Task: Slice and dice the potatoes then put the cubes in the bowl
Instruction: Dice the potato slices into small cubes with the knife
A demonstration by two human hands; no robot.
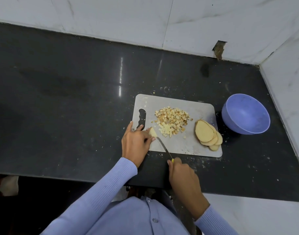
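A glossy black stone counter (69, 99) filled most of the view, speckled with pale crumbs near the right, and met a wall of white marbled tiles (179, 22) along its far edge and right side. A ragged hole (219, 49) broke the tiles low on the far wall. The person's ribbed lilac sleeves (101, 189) came in from the near edge.

On the right half of the counter lay a flat, grey, rounded-corner cutting board (187, 102) with a slotted handle cut into its left end. Just right of it, apart from the board, stood a round, smooth, lilac-blue bowl (245, 114), its inside bare.

A heap of small potato cubes (172, 120) sat mid-board, some pale yellow, some browned. At the board's right end a fanned stack of oval potato slices (207, 135) overlapped one another.

The left hand (137, 141) rested on the board's near-left corner, fingers partly curled, fingertips pressing down a small pale potato piece (152, 131). The right hand (184, 177) was wrapped tight around the yellow handle of a thin metal knife (163, 145), whose blade ran diagonally from the board's near edge up to that piece, tip touching it.
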